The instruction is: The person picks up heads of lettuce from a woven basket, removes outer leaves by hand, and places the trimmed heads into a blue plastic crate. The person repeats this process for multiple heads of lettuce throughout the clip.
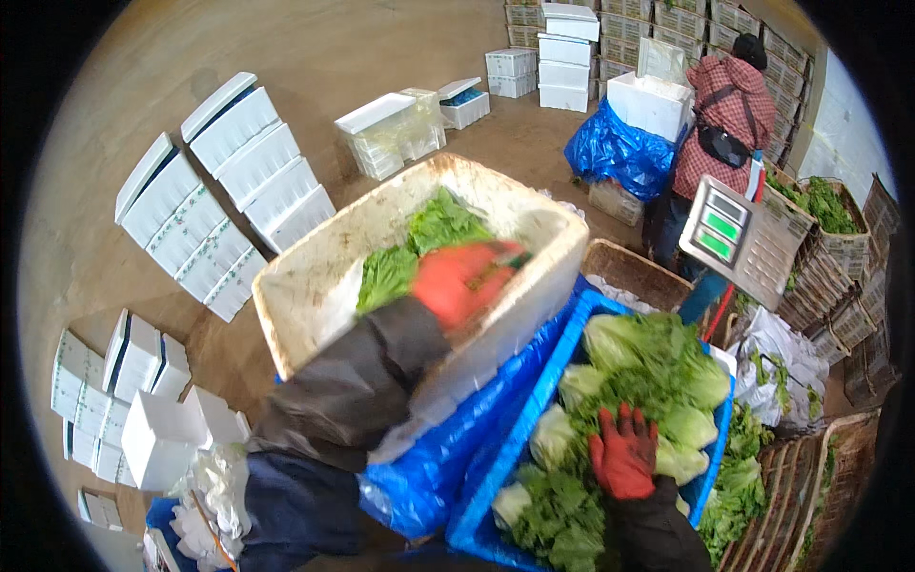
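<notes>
My left hand (457, 282), in a red glove and blurred, reaches into a stained white foam box (314, 307). Leafy green lettuce (447, 222) lies in this box, right against the glove. Something green shows at the fingertips, but whether the fingers grip it is unclear. My right hand (623, 454), also red-gloved, rests palm down with spread fingers on the lettuce heads (643, 357) in a blue plastic crate (493, 450). The crate stands beside the box, and the lettuce fills it. Blue plastic sheeting (443, 443) hangs below the foam box.
A scale display (722, 222) on a post rises beyond the crate. A person (729, 121) in a checked jacket stands behind it, near another foam box (649, 106). White foam boxes (243, 154) stand stacked to the left. Slatted crates (779, 493) and loose greens (740, 493) lie right.
</notes>
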{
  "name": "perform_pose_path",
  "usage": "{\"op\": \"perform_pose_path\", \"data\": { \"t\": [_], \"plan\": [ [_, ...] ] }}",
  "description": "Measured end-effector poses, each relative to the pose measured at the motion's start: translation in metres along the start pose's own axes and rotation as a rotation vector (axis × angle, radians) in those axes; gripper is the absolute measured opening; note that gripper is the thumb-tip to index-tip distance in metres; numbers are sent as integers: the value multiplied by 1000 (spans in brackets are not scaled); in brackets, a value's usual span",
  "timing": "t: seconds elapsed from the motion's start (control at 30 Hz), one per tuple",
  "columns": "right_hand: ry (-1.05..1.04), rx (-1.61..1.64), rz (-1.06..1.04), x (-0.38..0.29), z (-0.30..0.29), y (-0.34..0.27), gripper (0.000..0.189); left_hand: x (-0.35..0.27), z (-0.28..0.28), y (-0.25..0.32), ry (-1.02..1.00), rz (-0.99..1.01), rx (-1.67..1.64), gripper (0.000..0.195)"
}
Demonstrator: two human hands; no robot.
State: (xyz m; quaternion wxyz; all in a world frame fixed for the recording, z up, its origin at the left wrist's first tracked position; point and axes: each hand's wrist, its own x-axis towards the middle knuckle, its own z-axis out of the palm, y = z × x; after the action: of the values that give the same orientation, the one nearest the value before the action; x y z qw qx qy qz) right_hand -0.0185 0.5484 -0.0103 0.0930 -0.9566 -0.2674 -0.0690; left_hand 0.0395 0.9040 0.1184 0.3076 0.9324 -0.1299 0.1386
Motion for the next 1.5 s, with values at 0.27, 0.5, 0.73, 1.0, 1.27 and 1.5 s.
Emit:
{"op": "perform_pose_path", "data": {
  "t": [0.27, 0.5, 0.73, 1.0, 1.27, 1.5],
  "plan": [
    [-220, -20, 111, 16, 19, 12, 51, 40, 87, -186, -421, -212, -35, 92],
    [-139, 41, 106, 18, 8, 1, 49, 32, 32, -197, -79, -165, -145, 80],
    [-44, 38, 77, 2, 7, 9, 51, 18, 93, -186, -176, -153, 58, 87],
    [2, 12, 116, -2, 11, 3, 51, 15, 123, -224, -298, -400, -201, 79],
    [99, 225, 50, -5, -17, 4, 68, 13, -45, -204, 30, -441, -1798, 57],
    [334, 1499, 27, 41, -122, -67, 98, 60, -4, 59, -89, 37, -1881, 57]
  ]
}}
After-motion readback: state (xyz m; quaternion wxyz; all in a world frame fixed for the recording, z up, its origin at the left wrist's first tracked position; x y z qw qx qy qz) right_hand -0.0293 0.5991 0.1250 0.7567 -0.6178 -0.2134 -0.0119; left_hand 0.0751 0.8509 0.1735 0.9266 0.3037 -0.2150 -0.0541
